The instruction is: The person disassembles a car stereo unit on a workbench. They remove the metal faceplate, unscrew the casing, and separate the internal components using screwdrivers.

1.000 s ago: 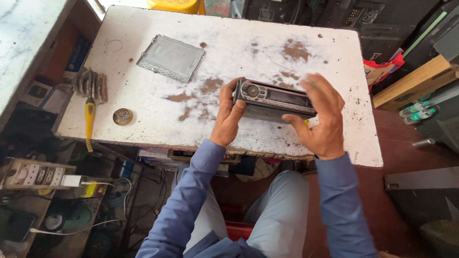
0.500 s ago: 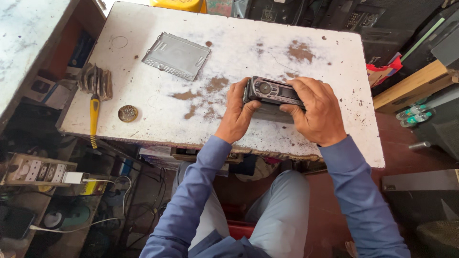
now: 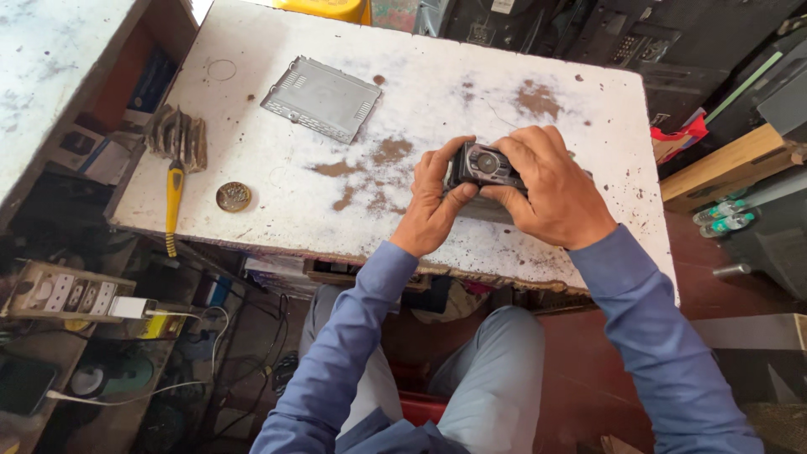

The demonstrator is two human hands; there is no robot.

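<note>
White tabletop, worn, brown patches where paint is gone. Person seated at its near edge, blue sleeves, grey trousers. Grey metal cover plate lies flat toward far left of tabletop, well apart from the hands. Car stereo unit, dark, round knob on its face, sits right of centre near the front edge, held between both hands; whether it rests on the surface or is raised, cannot tell. Right hand over the top and right side, fingers clamped on the unit, hiding most of it. Left hand at its left end, fingers and thumb closed on that end. Bundle of metal tools at left edge. Yellow-handled screwdriver just below the bundle, pointing at the near edge. Small round tin beside it.
</note>
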